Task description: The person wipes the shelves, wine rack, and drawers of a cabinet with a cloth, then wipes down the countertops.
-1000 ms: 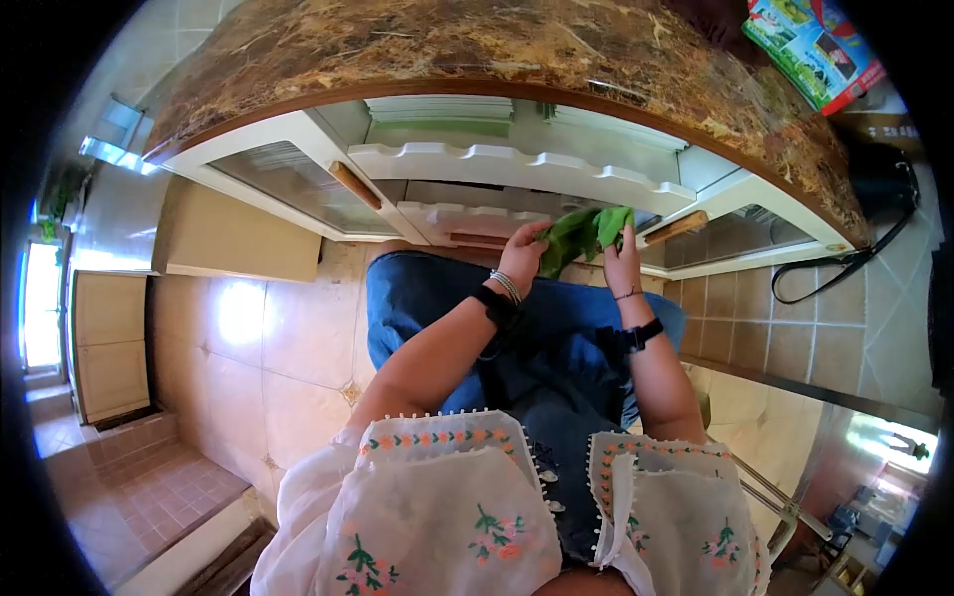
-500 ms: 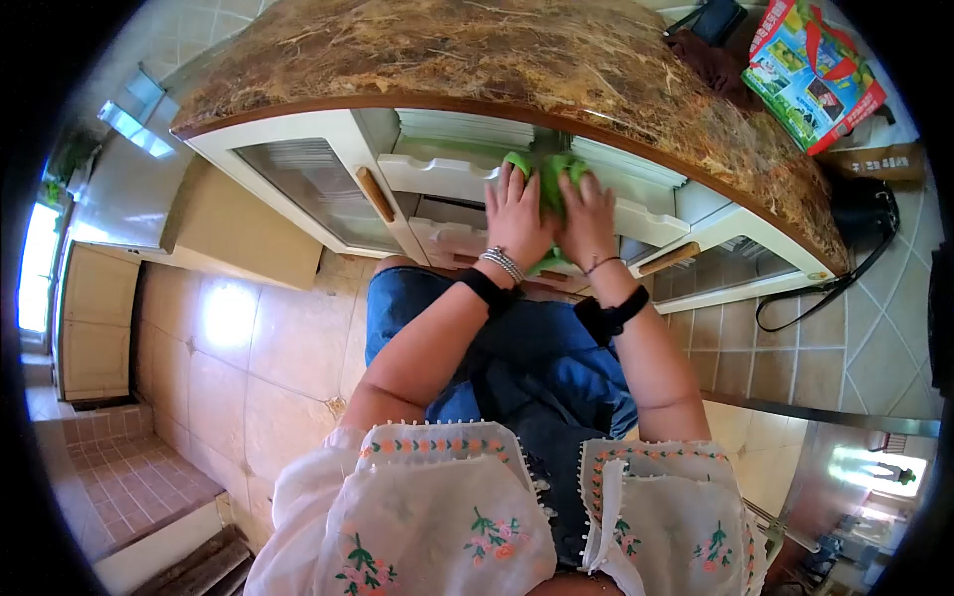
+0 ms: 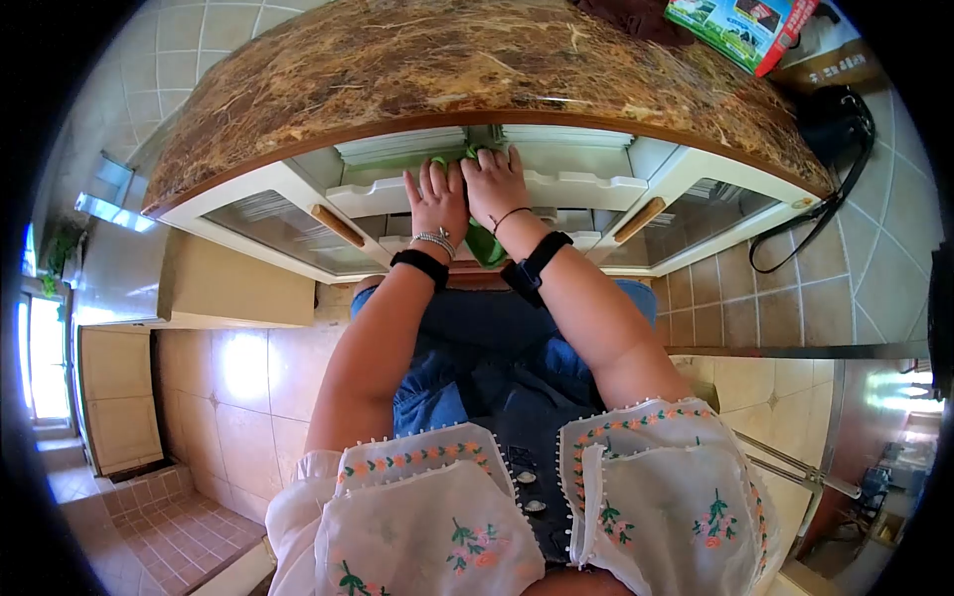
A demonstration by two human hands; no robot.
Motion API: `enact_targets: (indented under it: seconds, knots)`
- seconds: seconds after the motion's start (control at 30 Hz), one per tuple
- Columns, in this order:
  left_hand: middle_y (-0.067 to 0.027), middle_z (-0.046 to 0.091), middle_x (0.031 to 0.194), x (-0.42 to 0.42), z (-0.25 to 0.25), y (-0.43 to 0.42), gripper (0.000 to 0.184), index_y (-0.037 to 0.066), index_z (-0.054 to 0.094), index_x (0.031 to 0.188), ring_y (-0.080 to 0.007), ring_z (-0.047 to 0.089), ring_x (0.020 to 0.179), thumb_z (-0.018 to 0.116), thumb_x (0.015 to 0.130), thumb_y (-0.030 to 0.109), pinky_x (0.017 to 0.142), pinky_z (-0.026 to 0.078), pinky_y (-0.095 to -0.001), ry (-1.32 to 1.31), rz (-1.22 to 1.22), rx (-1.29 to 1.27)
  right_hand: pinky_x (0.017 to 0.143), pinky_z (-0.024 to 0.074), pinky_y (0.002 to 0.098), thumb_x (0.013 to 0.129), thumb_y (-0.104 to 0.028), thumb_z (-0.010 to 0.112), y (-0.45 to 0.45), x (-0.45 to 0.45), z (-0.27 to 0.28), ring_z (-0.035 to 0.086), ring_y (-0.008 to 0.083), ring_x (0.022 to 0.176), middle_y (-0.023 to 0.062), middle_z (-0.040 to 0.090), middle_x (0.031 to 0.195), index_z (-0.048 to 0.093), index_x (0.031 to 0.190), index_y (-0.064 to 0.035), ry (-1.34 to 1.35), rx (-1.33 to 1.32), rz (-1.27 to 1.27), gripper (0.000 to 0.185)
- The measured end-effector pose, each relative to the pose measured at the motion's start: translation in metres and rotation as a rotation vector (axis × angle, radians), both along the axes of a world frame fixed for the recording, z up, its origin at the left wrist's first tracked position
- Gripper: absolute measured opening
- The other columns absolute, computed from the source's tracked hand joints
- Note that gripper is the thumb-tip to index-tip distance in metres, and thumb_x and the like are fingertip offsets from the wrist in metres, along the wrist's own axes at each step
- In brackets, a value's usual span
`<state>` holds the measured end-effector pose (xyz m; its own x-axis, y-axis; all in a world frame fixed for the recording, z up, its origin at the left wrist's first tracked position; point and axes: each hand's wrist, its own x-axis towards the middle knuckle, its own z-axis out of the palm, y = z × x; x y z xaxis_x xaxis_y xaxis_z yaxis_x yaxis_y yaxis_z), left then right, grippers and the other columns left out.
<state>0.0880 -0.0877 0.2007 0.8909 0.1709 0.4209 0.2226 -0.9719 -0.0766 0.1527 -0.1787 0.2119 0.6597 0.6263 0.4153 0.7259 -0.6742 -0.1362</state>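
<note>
Both hands are at the scalloped white front panel (image 3: pixel 576 191) of an open cabinet shelf. My left hand (image 3: pixel 437 204) lies over its top edge with fingers bent on a green cloth. Beside it my right hand (image 3: pixel 494 187) presses the same green cloth (image 3: pixel 485 245) against the panel, fingers partly spread. Part of the cloth hangs below and between the hands; the rest is hidden under the fingers. Behind the panel, white stacked items (image 3: pixel 397 148) fill the shelf.
A brown marbled countertop (image 3: pixel 427 65) runs above. Glass doors with wooden handles (image 3: pixel 338 225) flank the shelf. At upper right are a colourful bag (image 3: pixel 740 28), a cardboard box (image 3: pixel 833 66) and a black bag with a strap (image 3: pixel 833 124).
My hands have moved from holding the cloth up before the cabinet to pressing it on the panel, then leftward along it. The camera view has shifted.
</note>
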Motion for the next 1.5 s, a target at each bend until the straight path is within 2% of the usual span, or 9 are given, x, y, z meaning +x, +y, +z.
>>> enact_targets:
  seconds: [0.17,0.3,0.4,0.5,0.57,0.9,1.03,1.23,1.5]
  knots:
    - [-0.0127,0.053,0.109,0.014,0.011,0.02,0.039,0.009,0.046,0.117,-0.0296,0.049,0.108,0.055,0.08,0.019,0.102,0.027,-0.0463,0.17,-0.051,-0.046,0.104,0.021,0.0483,0.083,-0.016,0.045,-0.012,-0.002,-0.01,0.044,0.03,0.111,0.0107,0.051,0.108,0.056,0.109,-0.0107,-0.081,0.106,0.016,0.029]
    - [-0.0141,0.052,0.11,0.016,0.027,0.029,0.047,0.006,0.047,0.116,-0.0338,0.047,0.108,0.063,0.075,0.023,0.097,0.033,-0.0423,0.247,-0.169,-0.199,0.103,0.0243,0.0456,0.082,-0.013,0.046,-0.028,-0.003,-0.01,0.043,0.0273,0.111,0.01,0.052,0.108,0.056,0.114,-0.0123,-0.121,0.176,0.085,0.034]
    - [-0.0132,0.052,0.113,0.011,0.025,0.022,0.045,0.008,0.048,0.115,-0.0318,0.048,0.108,0.06,0.08,0.032,0.099,0.031,-0.0428,0.222,-0.124,-0.142,0.097,0.0302,0.0428,0.08,-0.014,0.049,-0.033,-0.006,-0.005,0.044,0.0238,0.109,0.0066,0.055,0.104,0.06,0.11,-0.0136,-0.214,0.261,0.088,0.032]
    - [-0.0138,0.05,0.117,0.006,-0.003,0.011,0.038,0.007,0.049,0.116,-0.0303,0.044,0.113,0.053,0.082,0.024,0.102,0.027,-0.0451,0.04,-0.089,0.001,0.086,0.0345,0.0381,0.076,-0.015,0.05,-0.037,-0.012,-0.002,0.046,0.0209,0.105,-0.0006,0.058,0.1,0.065,0.102,-0.0176,-0.236,0.311,0.069,0.029]
    - [-0.0147,0.048,0.119,0.007,-0.01,0.0,0.037,0.006,0.05,0.115,-0.0281,0.039,0.119,0.048,0.08,0.016,0.104,0.024,-0.0467,-0.185,-0.118,-0.003,0.085,0.0358,0.0381,0.076,-0.015,0.051,-0.044,-0.016,0.001,0.047,0.0224,0.103,-0.0004,0.058,0.099,0.065,0.101,-0.0198,-0.246,0.307,0.056,0.029]
    - [-0.0064,0.042,0.13,0.039,0.008,-0.102,0.047,0.013,0.043,0.129,-0.0225,0.03,0.128,0.047,0.082,0.016,0.107,0.014,-0.0519,0.005,-0.323,-0.007,0.077,0.0413,0.0395,0.075,-0.011,0.057,-0.154,0.014,0.016,0.05,0.0266,0.1,0.0069,0.057,0.099,0.061,0.111,-0.0183,-0.341,0.151,-0.096,0.037]
    - [-0.005,0.047,0.123,0.049,0.001,-0.121,0.044,0.016,0.046,0.127,-0.022,0.035,0.124,0.044,0.083,0.02,0.107,0.017,-0.049,-0.156,-0.406,-0.066,0.079,0.0431,0.041,0.074,-0.013,0.061,-0.186,0.018,0.007,0.05,0.0309,0.097,0.0099,0.055,0.099,0.058,0.113,-0.0144,-0.163,0.083,-0.226,0.039]
    - [-0.0018,0.05,0.111,0.045,-0.009,-0.076,0.023,0.018,0.054,0.098,-0.0181,0.045,0.105,0.052,0.075,0.022,0.087,0.035,-0.0361,-0.373,-0.576,0.016,0.076,0.0468,0.0441,0.07,-0.014,0.067,-0.156,0.011,-0.005,0.051,0.0379,0.098,0.0171,0.045,0.11,0.05,0.106,-0.0122,-0.165,0.193,-0.302,0.04]
    - [0.0002,0.053,0.103,0.017,-0.017,0.007,0.019,0.021,0.055,0.09,-0.0161,0.047,0.1,0.053,0.071,0.023,0.083,0.039,-0.0321,-0.376,-0.741,0.32,0.064,0.0495,0.0414,0.066,-0.014,0.07,-0.111,-0.003,-0.011,0.057,0.034,0.084,0.0123,0.048,0.106,0.055,0.101,-0.0178,-0.085,0.162,-0.217,0.038]
